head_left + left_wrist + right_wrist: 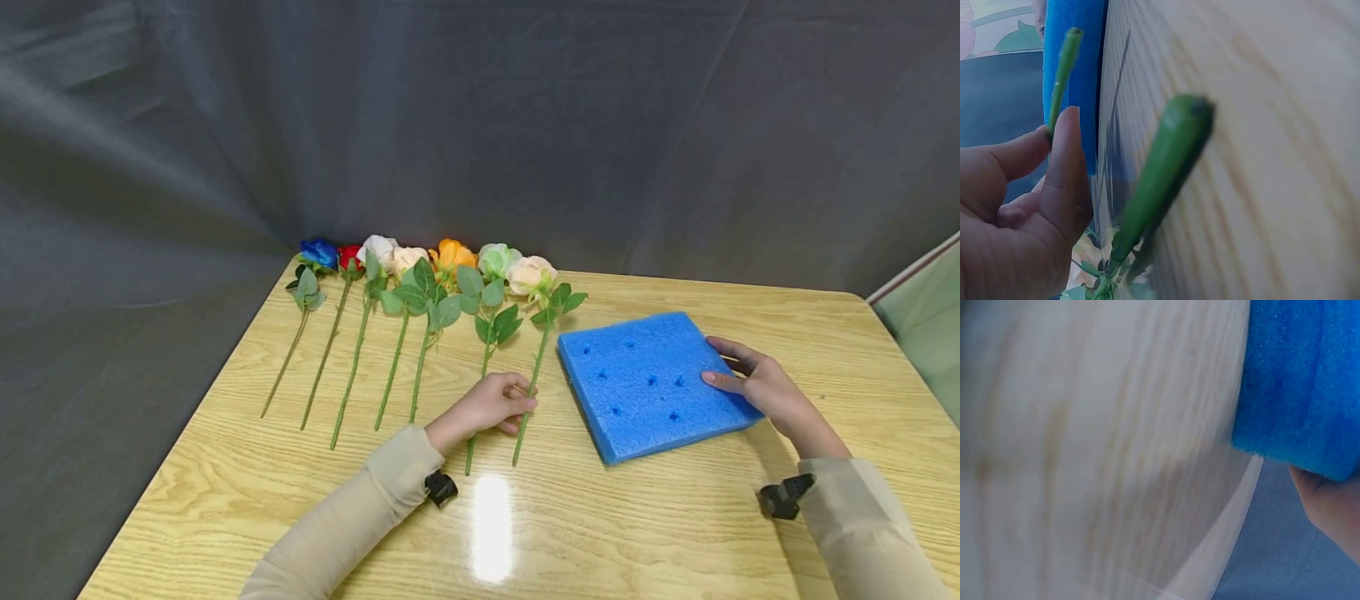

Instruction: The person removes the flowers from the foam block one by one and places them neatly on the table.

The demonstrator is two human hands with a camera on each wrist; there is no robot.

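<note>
My left hand [491, 402] pinches the lower stem of a pale peach artificial rose [531, 275], the rightmost in a row. The left wrist view shows its stem [1063, 72] between thumb and finger, the cut end free. Beside that hand lies the stem of a light green rose [497, 260], its end large in the left wrist view. My right hand [765, 392] grips the right edge of a blue foam block [630, 421], thumb on top; some fingers are hidden. Several small holes dot the block's upper face, which lies flat on the table.
Left of the held rose lie blue [320, 252], red [349, 257], white [378, 249], peach [408, 260] and orange [453, 257] roses, blooms toward the back edge. A dark grey cloth [480, 125] hangs behind the wooden table [600, 533].
</note>
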